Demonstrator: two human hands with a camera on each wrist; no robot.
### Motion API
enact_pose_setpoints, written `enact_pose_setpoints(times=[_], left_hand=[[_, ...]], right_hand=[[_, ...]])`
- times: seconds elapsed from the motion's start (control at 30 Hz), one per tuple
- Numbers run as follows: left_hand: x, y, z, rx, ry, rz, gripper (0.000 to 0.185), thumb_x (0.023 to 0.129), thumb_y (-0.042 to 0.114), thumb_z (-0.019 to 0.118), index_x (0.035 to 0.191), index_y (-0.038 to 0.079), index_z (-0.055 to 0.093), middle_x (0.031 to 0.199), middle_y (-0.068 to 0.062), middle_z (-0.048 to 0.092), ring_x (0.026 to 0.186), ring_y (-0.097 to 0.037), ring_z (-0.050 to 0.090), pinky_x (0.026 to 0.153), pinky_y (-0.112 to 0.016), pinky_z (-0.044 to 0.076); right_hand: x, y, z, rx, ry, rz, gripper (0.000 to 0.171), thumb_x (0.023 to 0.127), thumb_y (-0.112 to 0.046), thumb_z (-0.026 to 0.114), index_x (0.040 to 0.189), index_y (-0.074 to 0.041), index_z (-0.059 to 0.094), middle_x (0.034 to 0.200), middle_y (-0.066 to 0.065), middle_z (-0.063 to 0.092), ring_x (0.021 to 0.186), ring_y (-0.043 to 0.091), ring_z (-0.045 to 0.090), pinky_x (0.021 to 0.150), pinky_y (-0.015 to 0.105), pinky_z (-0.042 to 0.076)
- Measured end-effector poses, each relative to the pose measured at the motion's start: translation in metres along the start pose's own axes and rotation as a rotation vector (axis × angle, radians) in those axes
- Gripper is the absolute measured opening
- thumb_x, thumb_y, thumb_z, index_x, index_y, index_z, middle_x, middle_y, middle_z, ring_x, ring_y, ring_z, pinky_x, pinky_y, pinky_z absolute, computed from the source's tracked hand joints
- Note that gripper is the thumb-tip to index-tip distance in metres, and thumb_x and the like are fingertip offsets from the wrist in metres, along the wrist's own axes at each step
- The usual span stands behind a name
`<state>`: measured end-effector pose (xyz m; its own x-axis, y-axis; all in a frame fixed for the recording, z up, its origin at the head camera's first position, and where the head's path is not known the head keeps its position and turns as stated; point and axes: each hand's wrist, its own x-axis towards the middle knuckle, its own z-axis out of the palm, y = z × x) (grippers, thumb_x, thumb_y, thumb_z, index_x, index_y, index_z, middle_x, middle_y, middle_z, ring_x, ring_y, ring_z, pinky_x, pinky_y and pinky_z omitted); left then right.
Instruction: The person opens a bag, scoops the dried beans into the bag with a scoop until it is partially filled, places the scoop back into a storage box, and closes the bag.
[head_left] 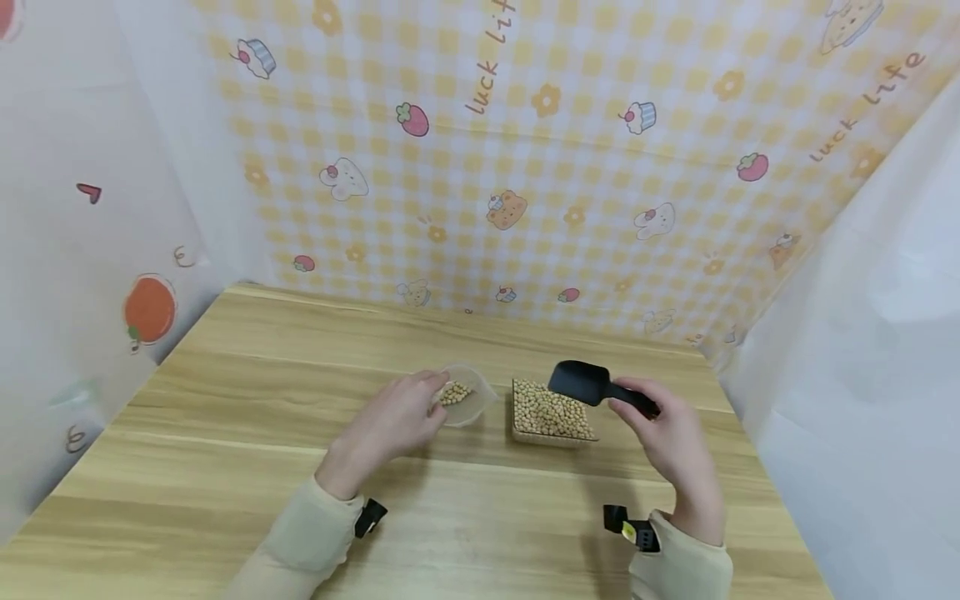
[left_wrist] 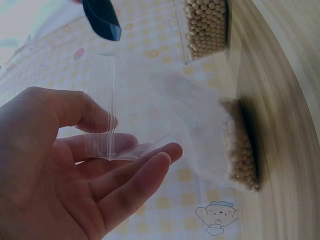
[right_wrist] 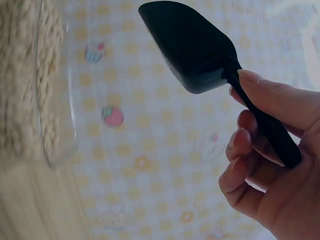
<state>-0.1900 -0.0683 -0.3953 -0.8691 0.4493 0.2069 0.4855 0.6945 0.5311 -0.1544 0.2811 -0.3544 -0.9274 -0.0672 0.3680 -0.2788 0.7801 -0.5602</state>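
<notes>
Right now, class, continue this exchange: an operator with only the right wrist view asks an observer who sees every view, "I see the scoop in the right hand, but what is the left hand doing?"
Observer: The left hand is holding a clear bag near its opening.
Operator: Is anything inside it?
Observer: Yes, round pale beans lie gathered at the bottom.
Operator: Where is it from the box at my view's edge?
Observer: In the head view, the bag is left of that box.

The left grip (head_left: 397,414) holds a translucent bag (head_left: 472,408), the right grip (head_left: 670,425) a black scoop (head_left: 581,382).
</notes>
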Motion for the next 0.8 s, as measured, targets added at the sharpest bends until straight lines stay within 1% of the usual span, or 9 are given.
enact_pose_setpoints(times=[0.1, 0.2, 0.3, 0.43, 0.6, 0.8], left_hand=[[0.001, 0.001, 0.001, -0.005, -0.007, -0.002, 0.046, 0.088, 0.008, 0.056, 0.132, -0.006, 0.057, 0.133, -0.021, 0.057, 0.042, 0.000, 0.030, 0.040, -0.020, 0.038], [0.001, 0.001, 0.002, -0.007, -0.010, -0.014, 0.047, 0.088, 0.009, 0.056, 0.133, -0.005, 0.057, 0.134, -0.020, 0.057, 0.043, 0.000, 0.031, 0.042, -0.020, 0.038], [0.001, 0.002, 0.002, -0.006, -0.007, -0.023, 0.048, 0.088, 0.009, 0.056, 0.133, -0.005, 0.056, 0.134, -0.019, 0.057, 0.043, 0.000, 0.032, 0.042, -0.021, 0.039], [0.001, 0.002, 0.000, 0.008, -0.001, -0.026, 0.049, 0.088, 0.010, 0.057, 0.134, -0.004, 0.055, 0.133, -0.019, 0.058, 0.045, -0.001, 0.036, 0.045, -0.021, 0.040], [0.001, 0.002, 0.000, 0.016, -0.005, -0.019, 0.048, 0.088, 0.010, 0.057, 0.134, -0.004, 0.056, 0.131, -0.018, 0.059, 0.046, -0.002, 0.036, 0.046, -0.021, 0.040], [0.002, 0.002, 0.001, 0.028, 0.010, -0.006, 0.048, 0.087, 0.008, 0.058, 0.134, -0.005, 0.056, 0.130, -0.019, 0.060, 0.047, -0.002, 0.038, 0.047, -0.020, 0.041]], right_hand=[[0.000, 0.014, -0.007, -0.038, -0.035, 0.044, 0.030, 0.090, -0.018, 0.071, 0.119, -0.008, 0.070, 0.113, 0.015, 0.068, 0.087, 0.024, 0.064, 0.069, 0.032, 0.051], [0.004, 0.026, -0.012, -0.086, -0.091, 0.050, 0.032, 0.092, -0.022, 0.069, 0.120, -0.007, 0.069, 0.113, 0.017, 0.068, 0.090, 0.028, 0.064, 0.072, 0.040, 0.050], [0.011, 0.038, -0.012, -0.122, -0.150, 0.015, 0.030, 0.091, -0.020, 0.069, 0.118, -0.007, 0.069, 0.113, 0.016, 0.068, 0.094, 0.031, 0.064, 0.076, 0.047, 0.049], [0.019, 0.050, -0.010, -0.159, -0.218, -0.048, 0.024, 0.089, -0.013, 0.072, 0.112, -0.007, 0.071, 0.110, 0.014, 0.069, 0.096, 0.033, 0.064, 0.080, 0.051, 0.048], [0.027, 0.055, -0.009, -0.190, -0.310, -0.098, 0.022, 0.087, -0.009, 0.072, 0.109, -0.006, 0.072, 0.108, 0.012, 0.070, 0.099, 0.034, 0.064, 0.083, 0.052, 0.049], [0.040, 0.049, -0.009, -0.296, -0.432, -0.213, 0.023, 0.086, -0.011, 0.074, 0.108, -0.006, 0.072, 0.093, 0.003, 0.069, 0.083, 0.022, 0.065, 0.073, 0.044, 0.052]])
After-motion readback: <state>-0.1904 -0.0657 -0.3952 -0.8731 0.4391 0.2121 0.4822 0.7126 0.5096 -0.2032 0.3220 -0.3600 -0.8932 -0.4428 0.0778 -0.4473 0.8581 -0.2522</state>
